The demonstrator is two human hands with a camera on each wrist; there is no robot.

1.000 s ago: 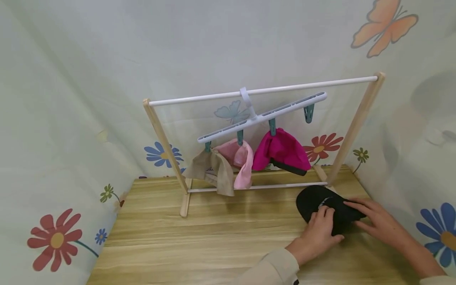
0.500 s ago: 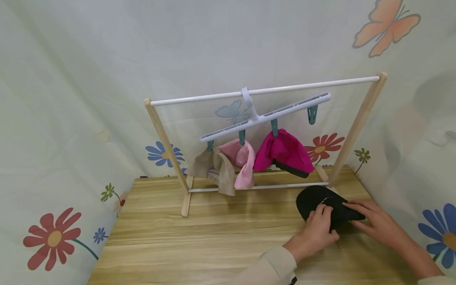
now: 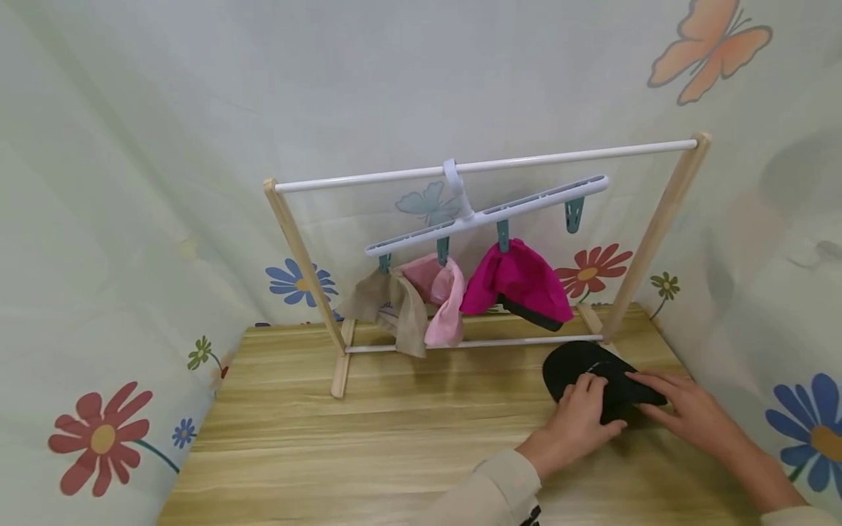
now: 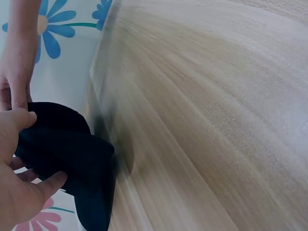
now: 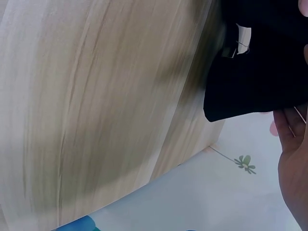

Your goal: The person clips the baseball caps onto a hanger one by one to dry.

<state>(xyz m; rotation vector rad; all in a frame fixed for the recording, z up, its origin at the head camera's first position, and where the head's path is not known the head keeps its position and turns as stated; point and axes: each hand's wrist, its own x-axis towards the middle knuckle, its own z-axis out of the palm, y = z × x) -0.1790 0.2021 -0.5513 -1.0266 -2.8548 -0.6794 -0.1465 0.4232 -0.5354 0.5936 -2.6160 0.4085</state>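
Observation:
Both hands hold a black baseball cap (image 3: 571, 363) low over the right side of the table, its brim toward the rack. My left hand (image 3: 579, 420) grips the cap's near left side, with fingers over the top and thumb lower down. On the other side my right hand (image 3: 693, 416) pinches the cap's right edge between fingers and thumb. In the left wrist view the dark cap (image 4: 67, 154) sits between the two hands, its crown folded. The right wrist view shows the cap's back opening with a small white tag (image 5: 244, 38); the right hand is partly out of frame there.
Behind stands a wooden rack with a white top bar (image 3: 559, 158). A tilted white hanger (image 3: 526, 208) on it holds a beige cap (image 3: 408, 314), a pink cap (image 3: 449, 303) and a magenta cap (image 3: 520, 281) by green clips. Another clip (image 3: 574, 215) hangs at its right end.
Both hands and the black cap have shifted slightly left in view. The grip looks much the same, and the hanging caps sway a little.

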